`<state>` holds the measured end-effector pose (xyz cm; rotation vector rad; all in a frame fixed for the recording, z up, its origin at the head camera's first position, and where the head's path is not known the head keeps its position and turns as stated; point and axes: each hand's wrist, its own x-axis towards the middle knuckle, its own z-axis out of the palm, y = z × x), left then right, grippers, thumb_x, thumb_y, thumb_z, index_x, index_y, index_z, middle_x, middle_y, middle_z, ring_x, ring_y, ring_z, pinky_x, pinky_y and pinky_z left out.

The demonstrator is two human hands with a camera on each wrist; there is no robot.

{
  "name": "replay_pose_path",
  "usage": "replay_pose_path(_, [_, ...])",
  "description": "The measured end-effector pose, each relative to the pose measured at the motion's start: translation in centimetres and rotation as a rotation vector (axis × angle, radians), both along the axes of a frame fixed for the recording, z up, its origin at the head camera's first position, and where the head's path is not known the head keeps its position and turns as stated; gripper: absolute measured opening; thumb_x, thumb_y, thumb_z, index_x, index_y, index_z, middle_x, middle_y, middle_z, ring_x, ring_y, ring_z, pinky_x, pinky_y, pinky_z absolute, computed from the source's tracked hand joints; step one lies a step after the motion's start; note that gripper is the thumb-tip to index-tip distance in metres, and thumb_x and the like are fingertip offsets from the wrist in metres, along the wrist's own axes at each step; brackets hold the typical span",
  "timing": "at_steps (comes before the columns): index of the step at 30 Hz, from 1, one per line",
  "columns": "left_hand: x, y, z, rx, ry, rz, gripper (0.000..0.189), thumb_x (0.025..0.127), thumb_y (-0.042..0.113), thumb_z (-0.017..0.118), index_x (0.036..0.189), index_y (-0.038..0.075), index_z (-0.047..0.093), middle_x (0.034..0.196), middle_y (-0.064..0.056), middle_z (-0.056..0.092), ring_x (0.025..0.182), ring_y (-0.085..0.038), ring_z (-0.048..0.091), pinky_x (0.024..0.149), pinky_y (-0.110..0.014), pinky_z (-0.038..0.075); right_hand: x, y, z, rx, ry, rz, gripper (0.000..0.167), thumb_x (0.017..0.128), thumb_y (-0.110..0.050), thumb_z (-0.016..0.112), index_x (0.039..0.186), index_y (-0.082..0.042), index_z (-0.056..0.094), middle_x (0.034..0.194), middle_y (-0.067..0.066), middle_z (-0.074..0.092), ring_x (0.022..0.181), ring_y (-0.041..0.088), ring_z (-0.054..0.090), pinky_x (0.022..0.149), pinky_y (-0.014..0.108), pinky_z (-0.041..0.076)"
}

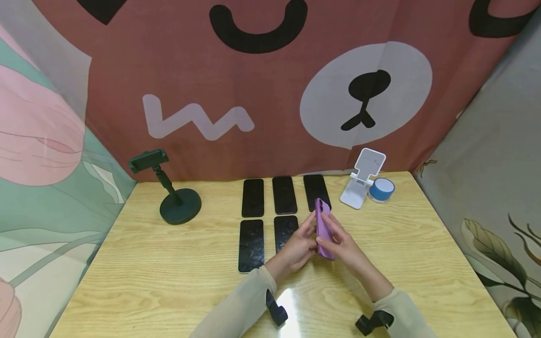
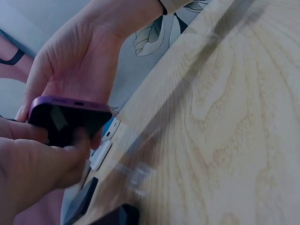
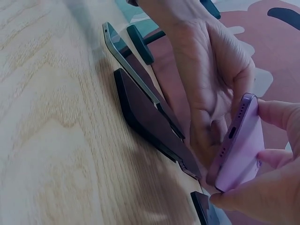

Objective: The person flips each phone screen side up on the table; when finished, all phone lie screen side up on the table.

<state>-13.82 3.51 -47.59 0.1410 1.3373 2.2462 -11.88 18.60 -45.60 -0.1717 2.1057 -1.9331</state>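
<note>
Both hands hold a purple smartphone (image 1: pixel 324 230), tilted up on edge above the table. Its purple back faces my right hand (image 1: pixel 344 244), whose thumb and fingers grip the edges in the right wrist view. My left hand (image 1: pixel 297 246) is on the dark screen side, with fingers curled against the phone (image 2: pixel 65 123) in the left wrist view. The charging port end points toward the wrist cameras. Just left of the hands lies a black phone (image 1: pixel 285 229), partly covered by the left hand. Another black phone (image 1: pixel 317 190) lies behind the purple one.
More dark phones lie in two rows: one phone (image 1: pixel 252 198) at back left, one (image 1: pixel 285 195) beside it, one (image 1: pixel 251 246) in front. A dark green phone stand (image 1: pixel 179 206) is at left. A white folding stand (image 1: pixel 357 191) and a blue-and-white round item (image 1: pixel 382 190) stand at back right.
</note>
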Motion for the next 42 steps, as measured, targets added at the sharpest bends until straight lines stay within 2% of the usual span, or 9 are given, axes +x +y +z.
replay_pose_path(5, [-0.3,0.8,0.5,-0.054,-0.034,0.004,0.095,0.074,-0.02,0.043,0.146,0.042,0.031,0.133,-0.015,0.042,0.094,-0.022,0.057,0.067,-0.032,0.052,0.1,0.0,-0.2,-0.092,-0.047,0.016,0.068,0.097,-0.014,0.051,0.153,-0.021,0.012,0.156,0.021,-0.001,0.14,0.044,0.006,0.107,0.056,0.019])
replay_pose_path(9, [-0.4,1.0,0.8,-0.071,-0.051,0.015,0.095,0.075,-0.021,0.04,0.145,0.042,0.032,0.135,-0.017,0.04,0.093,-0.021,0.056,0.063,-0.029,0.051,0.1,0.0,-0.2,-0.131,-0.073,0.021,0.068,0.098,-0.018,0.05,0.153,-0.023,0.01,0.156,0.02,-0.001,0.141,0.043,0.004,0.107,0.055,0.019])
replay_pose_path(16, [-0.4,0.9,0.7,-0.083,-0.063,0.036,0.094,0.074,-0.021,0.044,0.144,0.042,0.036,0.133,-0.014,0.042,0.075,-0.016,0.053,0.058,-0.029,0.048,-0.1,0.2,-0.2,-0.147,-0.026,0.055,0.068,0.097,-0.013,0.051,0.153,-0.015,0.011,0.157,0.016,-0.001,0.142,0.037,0.001,0.11,0.048,0.015])
replay_pose_path(19, [-0.5,0.7,0.5,-0.083,-0.073,0.051,0.092,0.075,-0.02,0.048,0.143,0.041,0.039,0.133,-0.012,0.041,0.069,-0.016,0.053,0.056,-0.029,0.049,-0.2,0.4,0.0,-0.156,0.017,0.078,0.067,0.096,-0.012,0.052,0.152,-0.009,0.014,0.157,0.015,0.004,0.143,0.036,0.003,0.109,0.037,0.022])
replay_pose_path(25, [-0.4,0.3,0.2,-0.081,-0.066,0.045,0.078,0.083,-0.015,0.051,0.143,0.034,0.042,0.14,-0.011,0.03,0.076,-0.017,0.055,0.068,-0.037,0.054,-0.4,0.8,0.2,-0.233,0.062,0.089,0.064,0.096,-0.007,0.052,0.15,-0.001,0.018,0.156,0.018,0.009,0.139,0.043,0.01,0.097,0.017,0.036])
replay_pose_path(27, [-0.4,0.2,0.2,-0.092,-0.064,0.045,0.076,0.083,-0.015,0.05,0.142,0.032,0.043,0.142,-0.011,0.03,0.078,-0.016,0.054,0.072,-0.04,0.054,-0.4,0.9,0.2,-0.24,0.056,0.083,0.064,0.096,-0.007,0.052,0.149,0.0,0.018,0.156,0.019,0.009,0.139,0.039,0.017,0.096,0.018,0.038])
replay_pose_path(33, [-0.4,0.1,0.3,-0.134,-0.063,0.059,0.072,0.082,-0.012,0.055,0.143,0.024,0.043,0.143,-0.009,0.035,0.088,-0.017,0.06,0.077,-0.043,0.052,-0.3,1.3,0.0,-0.264,0.085,0.095,0.063,0.095,-0.001,0.051,0.148,0.003,0.017,0.152,0.026,0.014,0.125,0.008,0.044,0.095,0.024,0.043])
replay_pose_path(39, [-0.4,-0.2,0.3,-0.167,-0.072,0.032,0.069,0.084,-0.008,0.057,0.146,0.016,0.038,0.148,-0.01,0.031,0.107,-0.027,0.059,0.085,-0.047,0.05,-0.3,2.1,-0.3,-0.29,0.094,0.116,0.063,0.093,0.007,0.044,0.149,0.001,0.017,0.15,0.031,0.012,0.121,0.008,0.047,0.093,0.024,0.045])
replay_pose_path(42, [-0.5,-0.5,0.4,-0.194,-0.071,0.011,0.07,0.085,-0.007,0.057,0.147,0.017,0.035,0.15,-0.011,0.031,0.112,-0.027,0.057,0.086,-0.046,0.049,-0.4,2.4,-0.4,-0.275,0.055,0.094,0.065,0.09,0.009,0.042,0.149,-0.001,0.017,0.15,0.031,0.012,0.119,0.01,0.047,0.09,0.027,0.047])
